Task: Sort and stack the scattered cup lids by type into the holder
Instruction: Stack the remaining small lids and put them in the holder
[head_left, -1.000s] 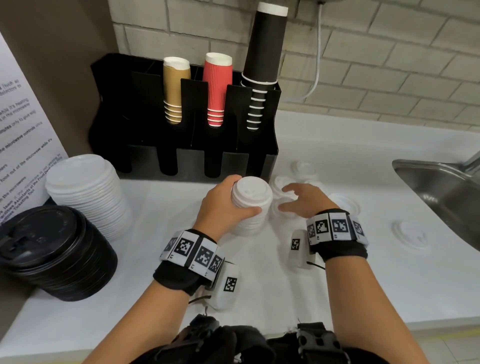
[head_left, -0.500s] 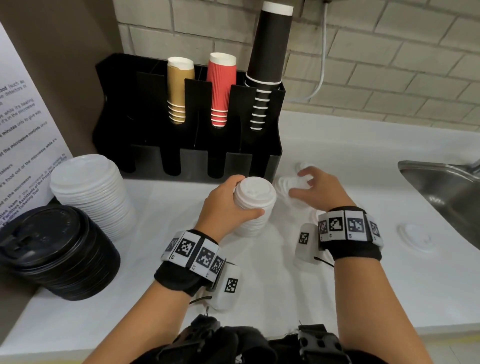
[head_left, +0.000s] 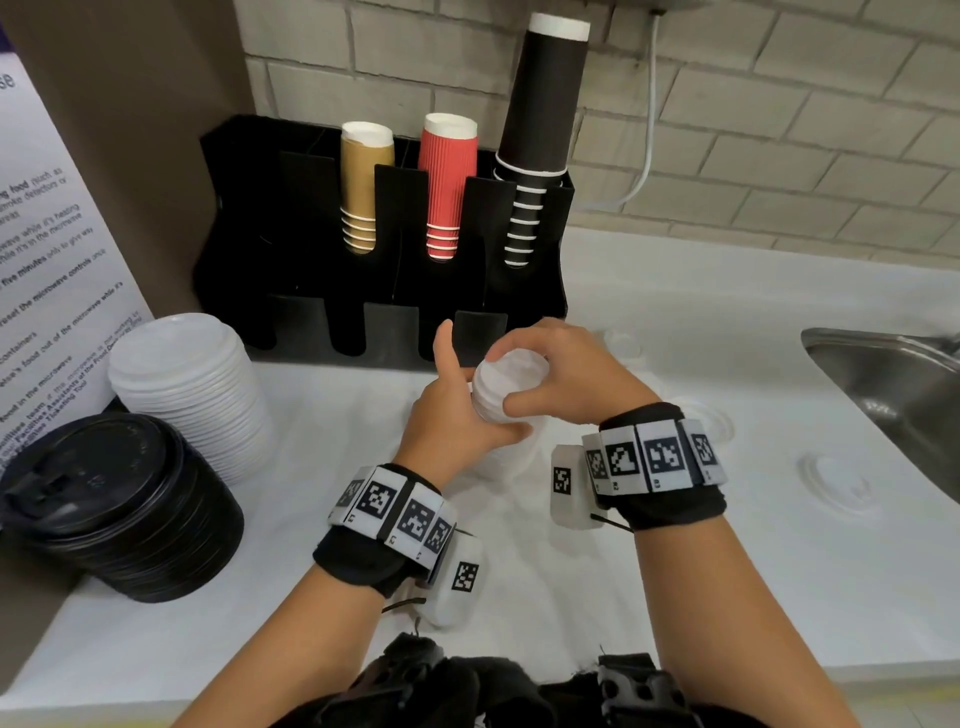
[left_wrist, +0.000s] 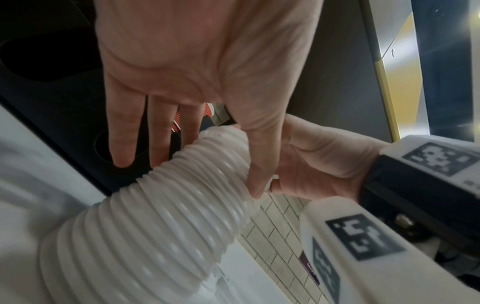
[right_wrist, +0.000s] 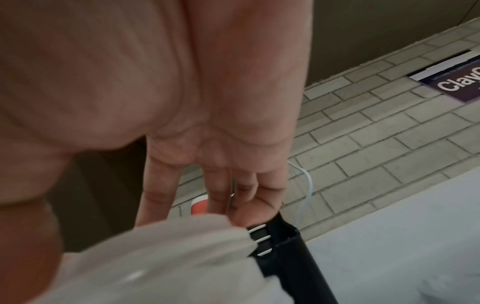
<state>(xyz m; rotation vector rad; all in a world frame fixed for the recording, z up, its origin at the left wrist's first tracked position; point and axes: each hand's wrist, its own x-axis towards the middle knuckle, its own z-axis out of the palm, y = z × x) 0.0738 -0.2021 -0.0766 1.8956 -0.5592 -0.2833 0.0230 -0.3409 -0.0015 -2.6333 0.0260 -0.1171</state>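
Observation:
A tall stack of small white sip lids (head_left: 501, 400) is held just above the white counter, in front of the black holder (head_left: 384, 291). My left hand (head_left: 457, 410) grips its side, thumb up and fingers wrapped under. From above, my right hand (head_left: 550, 374) curls over the top lid (head_left: 519, 361) and holds it on the stack. The left wrist view shows the ribbed stack (left_wrist: 168, 205) against my left hand (left_wrist: 197, 144), with my right hand (left_wrist: 311, 160) at its top. In the right wrist view my right hand (right_wrist: 207, 205) covers a blurred white lid (right_wrist: 161, 257).
A stack of wide white lids (head_left: 192, 389) and a stack of black lids (head_left: 114, 509) stand at the left. Gold (head_left: 361, 187), red (head_left: 447, 182) and black cups (head_left: 540, 130) fill the holder. Loose white lids (head_left: 836, 483) lie at the right, near the steel sink (head_left: 893, 384).
My right hand reached among the loose lids beside the holder, then came back left onto the top of the stack. My left hand kept its grip on the stack throughout.

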